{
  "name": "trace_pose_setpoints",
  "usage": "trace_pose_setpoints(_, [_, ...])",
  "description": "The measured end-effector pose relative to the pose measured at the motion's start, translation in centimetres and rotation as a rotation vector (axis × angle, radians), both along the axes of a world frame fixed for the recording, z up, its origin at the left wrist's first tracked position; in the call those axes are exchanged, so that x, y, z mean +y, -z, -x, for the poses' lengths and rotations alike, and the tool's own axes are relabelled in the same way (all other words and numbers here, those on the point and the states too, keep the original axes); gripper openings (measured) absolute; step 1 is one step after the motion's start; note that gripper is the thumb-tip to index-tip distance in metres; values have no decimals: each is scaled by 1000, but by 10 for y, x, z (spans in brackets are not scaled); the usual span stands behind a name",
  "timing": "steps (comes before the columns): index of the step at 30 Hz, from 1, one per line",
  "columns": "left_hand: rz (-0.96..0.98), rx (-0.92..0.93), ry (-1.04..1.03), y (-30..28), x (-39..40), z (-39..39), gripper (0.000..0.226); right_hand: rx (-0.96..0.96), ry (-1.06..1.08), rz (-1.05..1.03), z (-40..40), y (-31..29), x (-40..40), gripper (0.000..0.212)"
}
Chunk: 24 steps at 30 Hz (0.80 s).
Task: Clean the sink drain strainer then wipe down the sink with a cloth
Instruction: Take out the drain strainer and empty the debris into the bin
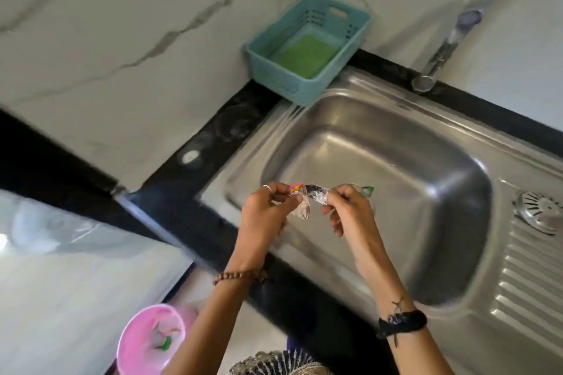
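Observation:
Both my hands are over the left front part of the steel sink. My left hand and my right hand each pinch one end of a crumpled clear plastic wrapper with pink and green bits at its ends. The wrapper is stretched between them above the basin. The round metal drain strainer lies on the ribbed drainboard at the right, apart from both hands. No cloth is in my hands.
A teal plastic basket holding a green sponge stands at the sink's back left corner. The chrome tap rises behind the basin. A pink bin with scraps stands on the floor at lower left. A black counter surrounds the sink.

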<state>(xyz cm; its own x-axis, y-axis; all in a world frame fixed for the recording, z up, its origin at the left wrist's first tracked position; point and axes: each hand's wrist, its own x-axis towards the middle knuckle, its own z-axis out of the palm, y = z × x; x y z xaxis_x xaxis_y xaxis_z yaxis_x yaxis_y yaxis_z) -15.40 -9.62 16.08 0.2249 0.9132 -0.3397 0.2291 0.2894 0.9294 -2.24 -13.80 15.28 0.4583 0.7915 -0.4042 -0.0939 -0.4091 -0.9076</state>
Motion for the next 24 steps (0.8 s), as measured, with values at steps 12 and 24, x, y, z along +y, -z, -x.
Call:
trace_pose_setpoints(12, [120, -230, -784, 14, -170, 312, 18, -14, -695, 25, 298, 22, -82, 23])
trace_pose_setpoints(24, [586, -376, -1350, 312, -196, 437, 18, -596, -1133, 143, 438, 304, -78, 3])
